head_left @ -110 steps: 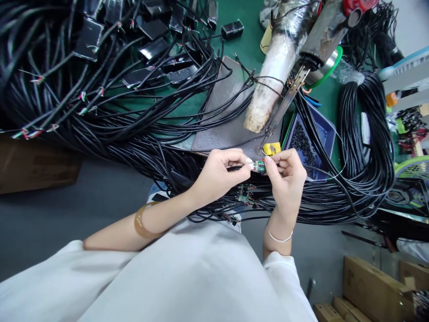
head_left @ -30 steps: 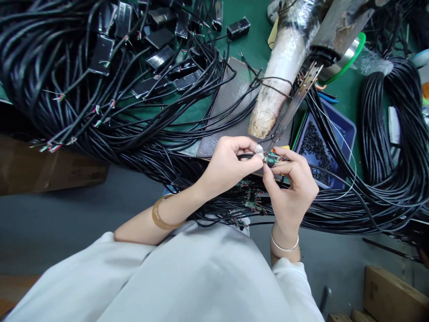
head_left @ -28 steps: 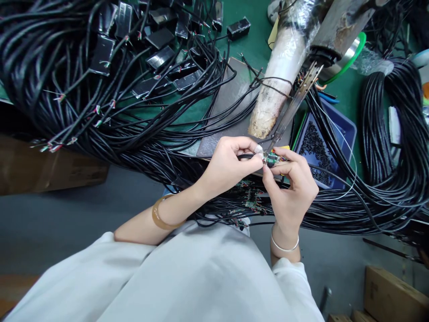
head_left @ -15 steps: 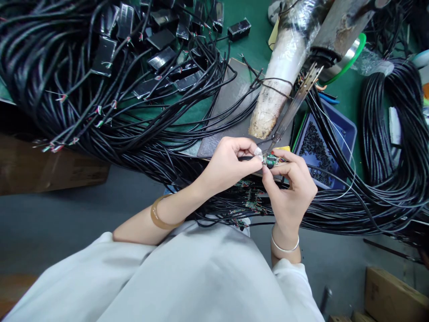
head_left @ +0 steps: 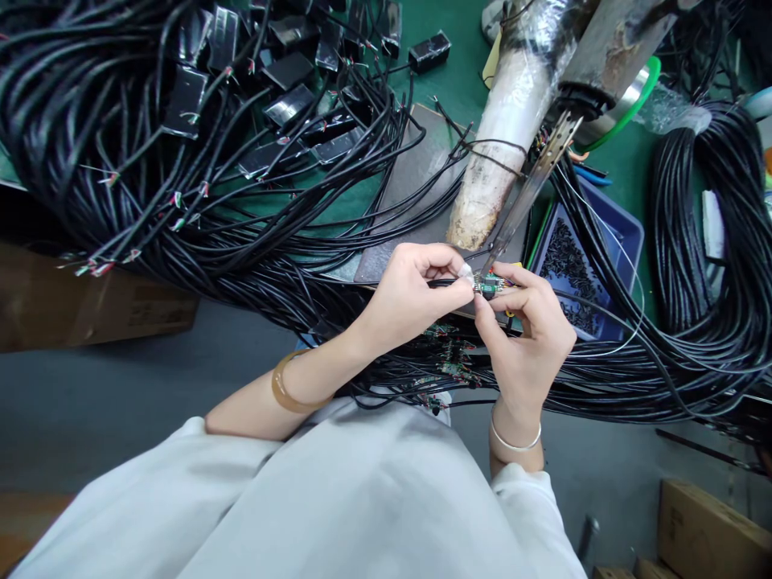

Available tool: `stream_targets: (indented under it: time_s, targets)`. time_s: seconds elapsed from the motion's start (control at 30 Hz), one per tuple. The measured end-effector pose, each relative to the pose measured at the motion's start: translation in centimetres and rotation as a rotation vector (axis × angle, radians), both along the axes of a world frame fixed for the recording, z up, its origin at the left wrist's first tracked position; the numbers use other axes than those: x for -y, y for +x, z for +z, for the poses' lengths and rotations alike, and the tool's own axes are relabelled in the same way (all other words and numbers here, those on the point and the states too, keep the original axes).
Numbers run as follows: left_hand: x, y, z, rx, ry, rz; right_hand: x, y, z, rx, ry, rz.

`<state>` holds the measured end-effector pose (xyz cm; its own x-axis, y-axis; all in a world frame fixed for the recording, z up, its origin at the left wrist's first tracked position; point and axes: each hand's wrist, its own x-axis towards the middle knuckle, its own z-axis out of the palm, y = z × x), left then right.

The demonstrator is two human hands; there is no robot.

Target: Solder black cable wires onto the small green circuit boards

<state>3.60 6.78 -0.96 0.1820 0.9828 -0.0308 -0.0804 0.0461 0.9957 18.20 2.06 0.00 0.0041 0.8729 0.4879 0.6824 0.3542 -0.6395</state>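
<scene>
Between my hands is a small green circuit board [head_left: 491,285] with fine wires at its ends. My right hand [head_left: 526,334] pinches the board from the right, thumb below and fingers above. From the left, my left hand [head_left: 416,289], with a white wrap on a fingertip, is closed on the end of a black cable [head_left: 443,283] right against the board. A fixed soldering iron [head_left: 512,213] slants down, its tip just above the board; whether they touch I cannot tell. More circuit boards [head_left: 452,362] on cables hang below my hands.
Black cables with several black wrapped boxes [head_left: 289,104] cover the left of the green table [head_left: 470,80]. A white wrapped tube [head_left: 494,161] stands beside the iron. To the right are a blue bin [head_left: 630,229] of small black pieces and a cable coil [head_left: 669,225].
My right hand has shifted slightly right with the circuit board, which has turned a little. My left hand stays nearly in place, still closed on the cable.
</scene>
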Motion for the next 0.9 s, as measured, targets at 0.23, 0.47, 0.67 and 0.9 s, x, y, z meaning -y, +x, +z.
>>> stream_targets:
  time_s: [0.23,0.47,0.67,0.9]
  targets:
    - [0.10,0.01,0.35,-0.017,0.003,0.021,0.17,-0.16,0.33,0.018,-0.011,-0.015]
    - [-0.30,-0.12,0.53,0.029,-0.062,0.002,0.41,-0.30,-0.01,-0.015,-0.001,-0.007]
    - [-0.26,-0.26,0.31,-0.024,-0.059,-0.015,0.44,-0.07,-0.37,-0.007,-0.026,-0.011]
    - [-0.11,0.12,0.41,-0.015,-0.018,0.021,0.11,-0.29,0.20,0.016,0.022,-0.017]
